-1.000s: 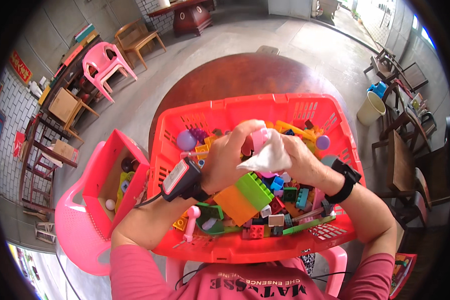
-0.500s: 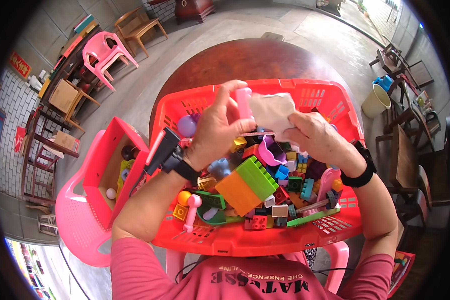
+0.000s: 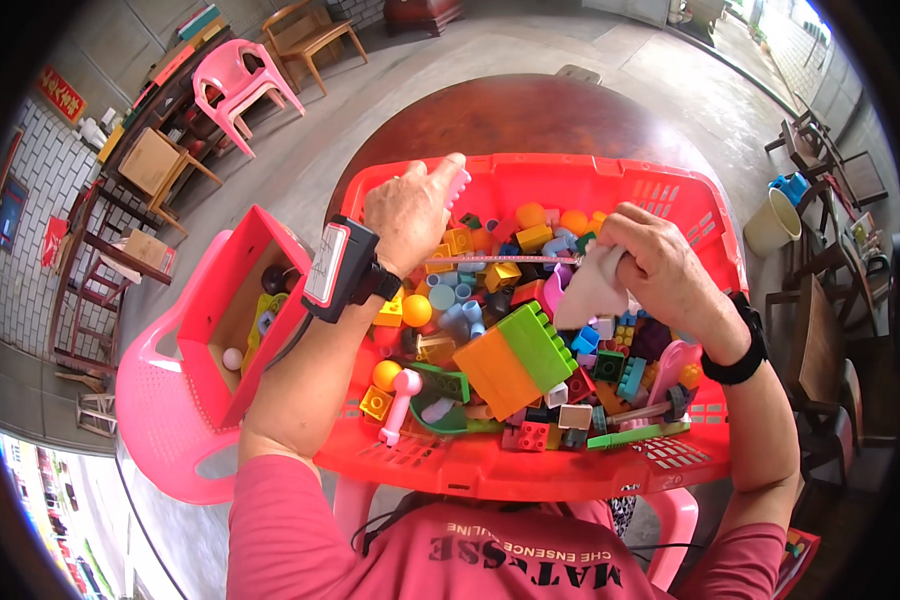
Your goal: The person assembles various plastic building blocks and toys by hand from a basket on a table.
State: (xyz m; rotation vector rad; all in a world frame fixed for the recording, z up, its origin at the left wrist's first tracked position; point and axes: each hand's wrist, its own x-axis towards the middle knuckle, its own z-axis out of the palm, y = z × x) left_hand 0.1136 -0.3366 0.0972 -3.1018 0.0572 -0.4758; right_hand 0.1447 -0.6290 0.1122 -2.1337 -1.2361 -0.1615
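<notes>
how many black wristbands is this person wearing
2: one wristband behind the left hand, which holds a pink piece; another wristband behind the right hand, which holds a white cloth. Both wrists show, so none seems hidden.

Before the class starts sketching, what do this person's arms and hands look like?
Both sleeves are short and dusky pink-red. The left hand and right hand are gloveless. The left wrist wears a black strap with a boxy black device, its pale label edged in red, and a thin dark cable. The right wrist has a wide black band.
</notes>
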